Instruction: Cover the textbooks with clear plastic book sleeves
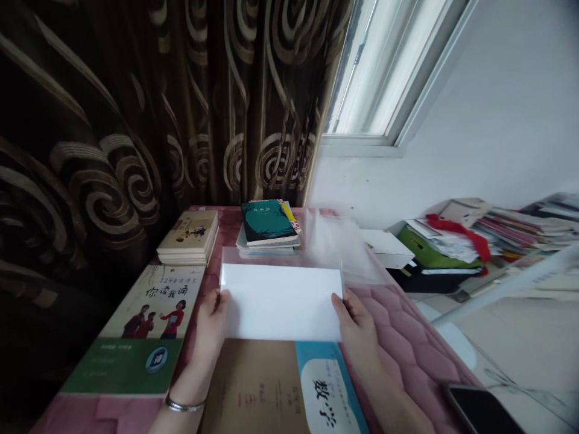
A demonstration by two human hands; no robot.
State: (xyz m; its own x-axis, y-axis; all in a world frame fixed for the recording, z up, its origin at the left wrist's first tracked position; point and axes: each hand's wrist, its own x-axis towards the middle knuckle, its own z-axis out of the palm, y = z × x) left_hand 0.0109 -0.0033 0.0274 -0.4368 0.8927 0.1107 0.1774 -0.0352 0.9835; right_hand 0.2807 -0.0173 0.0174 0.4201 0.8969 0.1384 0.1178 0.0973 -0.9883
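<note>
A white sheet (283,304) with a clear plastic sleeve around it, its see-through edge showing along the top, is held up in front of me. My left hand (212,316) pinches its left edge, and my right hand (355,319) grips the right edge. Just below lies a brown and blue book (253,386) with large characters on its cover, partly hidden by the sheet. Behind the sheet, a teal book (266,221) tops a small stack. More clear plastic sleeves (344,244) lie to the right of that stack.
On the left are a green-and-cream book (136,337) and a stack of beige books (190,235). A dark phone-like device (482,410) sits at the lower right on the pink quilted cover (407,337). Beyond it are a white box (388,247) and piled papers (443,241). Patterned curtains (226,108) hang behind.
</note>
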